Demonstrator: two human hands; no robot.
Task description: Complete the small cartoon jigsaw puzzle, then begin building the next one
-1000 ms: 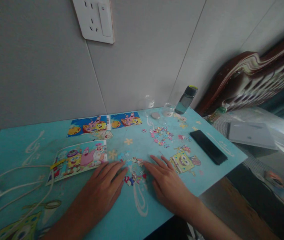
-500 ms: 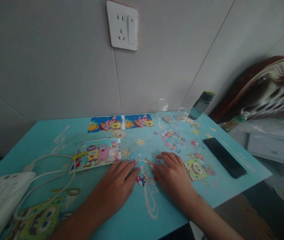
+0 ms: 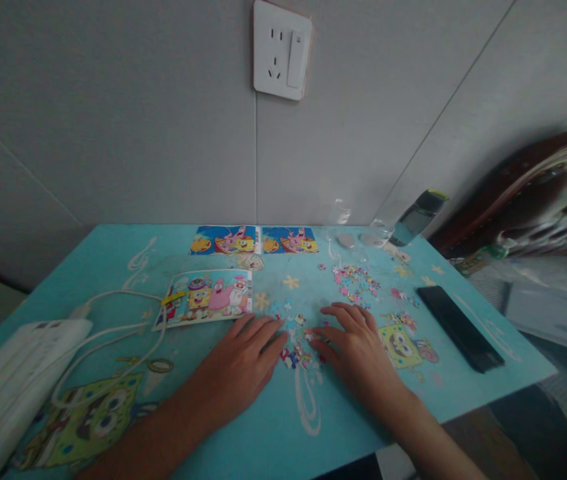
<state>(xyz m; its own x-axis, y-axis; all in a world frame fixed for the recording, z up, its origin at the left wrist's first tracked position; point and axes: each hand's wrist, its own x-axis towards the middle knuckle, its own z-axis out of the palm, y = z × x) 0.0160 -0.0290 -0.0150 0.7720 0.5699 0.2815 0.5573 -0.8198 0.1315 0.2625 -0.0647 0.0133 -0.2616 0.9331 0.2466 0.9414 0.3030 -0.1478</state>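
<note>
A small pile of colourful jigsaw puzzle pieces [image 3: 294, 353] lies on the blue table between my hands. My left hand [image 3: 249, 348] rests at its left side, fingers stretched out and the tips by the pieces. On the right, my right hand [image 3: 356, 343] is curved with fingers apart, its index fingertip and thumb touching or close to pieces at the pile's edge. Whether a small piece sits under those tips I cannot tell. A picture card [image 3: 208, 298] with cartoon figures lies just beyond my left hand. Farther off, a second heap of puzzle pieces [image 3: 356, 281] is spread out.
Two blue picture cards [image 3: 226, 240] lie along the wall. At the back right are a clear container [image 3: 376, 235], a round lid [image 3: 346, 241] and a dark bottle [image 3: 419, 217]. A black phone [image 3: 460, 328] lies right; a white power strip [image 3: 23, 380] with cables stands left.
The camera view has shifted, so the whole scene sits farther right. Both hands stay beside the near pile with almost the same finger pose.
</note>
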